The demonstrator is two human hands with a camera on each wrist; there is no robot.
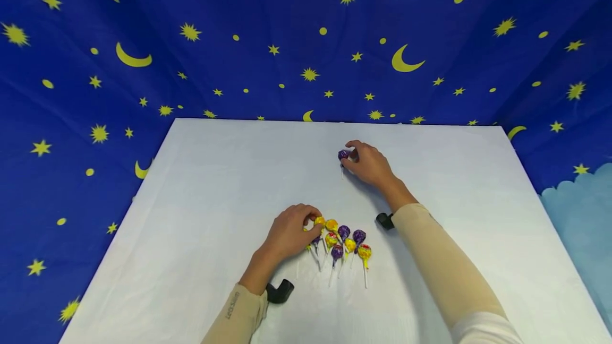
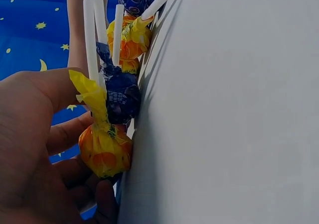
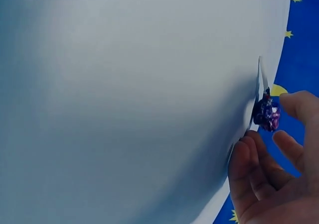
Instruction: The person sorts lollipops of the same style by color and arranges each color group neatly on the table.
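Flanking lollipop (image 1: 342,155), right hand (image 1: 371,165), table edge (image 1: 306,122) beyond

Soft light brightens the head view, casting faint shadows across the bench (image 1: 239,174), while both wrist views run dimmer, the right bowing the bench's edge.

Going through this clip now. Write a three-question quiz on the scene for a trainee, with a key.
1. Which of the hands is at the lone purple lollipop?
A) left
B) right
2. True or false: the cluster of lollipops mixes yellow and purple.
3. Fill in: the starry backdrop is mostly ____.

Key:
1. B, the right hand
2. True
3. blue
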